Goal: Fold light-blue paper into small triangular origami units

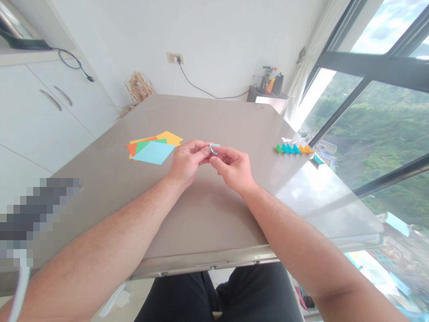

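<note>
My left hand (187,162) and my right hand (233,167) meet above the middle of the grey table (208,214). Both pinch a small folded piece of light blue paper (213,148) between their fingertips. Left of my hands a stack of coloured paper squares (153,150) lies flat, with a light blue sheet on top and green, orange and yellow ones beneath. To the right, a row of small folded paper triangles (294,149) in green, blue and orange stands near the table's right edge.
White cabinets (43,112) stand on the left with a black cable hanging over them. A wall socket (174,57) with a plugged cord is at the back. A small side table with bottles (268,87) stands by the large window (378,125).
</note>
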Demonstrator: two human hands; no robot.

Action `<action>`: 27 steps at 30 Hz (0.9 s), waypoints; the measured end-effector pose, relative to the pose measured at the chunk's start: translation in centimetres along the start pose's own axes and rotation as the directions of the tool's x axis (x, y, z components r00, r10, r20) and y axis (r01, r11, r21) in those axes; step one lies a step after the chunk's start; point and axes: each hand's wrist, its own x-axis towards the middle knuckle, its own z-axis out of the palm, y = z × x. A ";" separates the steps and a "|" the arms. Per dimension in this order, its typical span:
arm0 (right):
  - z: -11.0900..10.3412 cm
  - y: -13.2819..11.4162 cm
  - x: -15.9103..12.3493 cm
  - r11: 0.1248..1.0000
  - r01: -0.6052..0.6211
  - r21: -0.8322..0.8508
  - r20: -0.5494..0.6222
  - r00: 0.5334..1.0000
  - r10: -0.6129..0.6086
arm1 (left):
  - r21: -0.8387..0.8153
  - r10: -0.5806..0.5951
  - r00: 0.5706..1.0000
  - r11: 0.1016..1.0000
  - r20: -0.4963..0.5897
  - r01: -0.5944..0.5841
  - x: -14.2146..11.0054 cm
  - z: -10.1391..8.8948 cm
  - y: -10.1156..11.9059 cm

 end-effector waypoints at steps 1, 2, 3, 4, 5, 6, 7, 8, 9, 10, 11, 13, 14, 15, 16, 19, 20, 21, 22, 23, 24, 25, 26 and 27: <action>0.0 0.0 0.0 1.000 -0.024 0.017 0.011 1.000 0.023 | -0.001 0.010 1.000 1.000 0.007 -0.010 0.0 -0.1 0.0; 0.0 -0.1 0.0 0.999 -0.035 0.034 0.016 0.999 0.035 | -0.005 0.019 1.000 1.000 0.013 -0.018 0.1 -0.1 -0.1; 0.1 -0.1 0.0 0.998 -0.039 0.050 0.016 0.999 0.038 | -0.012 0.024 1.000 1.000 0.017 -0.024 0.1 -0.1 -0.1; 0.1 -0.1 0.0 0.997 -0.040 0.065 0.012 0.999 0.039 | -0.018 0.028 0.999 0.999 0.018 -0.028 0.1 -0.1 -0.2; 0.1 -0.1 0.0 0.996 -0.041 0.076 0.008 0.999 0.041 | -0.021 0.029 0.999 0.999 0.016 -0.029 0.1 -0.2 -0.2; 0.1 -0.1 0.0 0.996 -0.042 0.083 0.002 0.999 0.042 | -0.019 0.029 0.999 0.999 0.014 -0.029 0.0 -0.2 -0.2; 0.1 -0.1 0.0 0.995 -0.044 0.087 -0.003 0.999 0.044 | -0.014 0.027 1.000 1.000 0.012 -0.027 0.0 -0.1 -0.2; 0.1 -0.2 -0.1 0.995 -0.047 0.086 -0.006 0.999 0.047 | -0.008 0.026 1.000 1.000 0.012 -0.026 0.0 -0.1 -0.2; 0.0 -0.3 -0.1 0.995 -0.050 0.083 -0.007 0.999 0.051 | -0.003 0.026 1.000 1.000 0.013 -0.026 0.0 -0.1 -0.2; 0.0 -0.3 -0.1 0.995 -0.052 0.081 -0.008 0.999 0.053 | -0.001 0.028 0.999 1.000 0.017 -0.028 0.0 -0.1 -0.1; 0.0 -0.4 -0.1 0.995 -0.052 0.080 -0.009 0.999 0.053 | -0.003 0.031 0.999 1.000 0.022 -0.030 -0.1 -0.1 -0.1; -0.1 -0.5 -0.1 0.995 -0.048 0.084 -0.011 0.999 0.049 | -0.010 0.037 0.999 0.999 0.033 -0.037 -0.1 0.0 -0.1; 0.0 -0.6 -0.1 0.995 -0.042 0.087 -0.015 0.999 0.044 | -0.011 0.040 0.999 0.999 0.035 -0.039 -0.2 0.1 -0.1; 0.0 -0.6 -0.1 0.996 -0.037 0.086 -0.021 0.999 0.039 | -0.008 0.041 0.999 0.999 0.033 -0.041 -0.2 0.1 0.0; 0.0 -0.5 -0.1 0.996 -0.034 0.081 -0.031 0.999 0.036 | 0.001 0.043 0.999 0.999 0.028 -0.043 -0.3 0.2 0.0; 0.1 -0.4 0.0 0.999 -0.024 0.041 -0.074 0.997 0.027 | 0.049 0.045 0.999 0.998 0.004 -0.045 -0.4 0.4 0.1; 0.0 -0.4 0.0 1.000 -0.015 0.021 -0.088 0.996 0.017 | 0.068 0.044 0.999 0.997 0.001 -0.044 -0.4 0.4 0.1; 0.0 -0.3 0.0 1.000 -0.002 -0.001 -0.098 0.995 0.002 | 0.087 0.043 0.999 0.995 0.001 -0.043 -0.5 0.4 0.2; -0.1 -0.3 0.0 1.000 0.014 -0.025 -0.104 0.994 -0.017 | 0.107 0.041 0.999 0.993 0.006 -0.042 -0.5 0.4 0.2; -0.2 -0.3 0.0 0.998 0.035 -0.051 -0.105 0.994 -0.040 | 0.127 0.042 0.999 0.991 0.012 -0.043 -0.5 0.4 0.3; -0.3 -0.2 0.0 0.995 0.061 -0.078 -0.105 0.992 -0.069 | 0.147 0.045 0.999 0.988 0.020 -0.048 -0.4 0.4 0.3; -0.3 -0.2 0.0 0.991 0.089 -0.101 -0.103 0.990 -0.099 | 0.167 0.051 0.998 0.984 0.026 -0.055 -0.4 0.3 0.3; -0.4 -0.1 0.0 0.987 0.112 -0.115 -0.102 0.987 -0.124 | 0.185 0.060 0.998 0.981 0.029 -0.064 -0.4 0.3 0.3; -0.4 -0.1 0.0 0.985 0.125 -0.120 -0.104 0.985 -0.138 | 0.198 0.070 0.997 0.977 0.028 -0.074 -0.4 0.3 0.3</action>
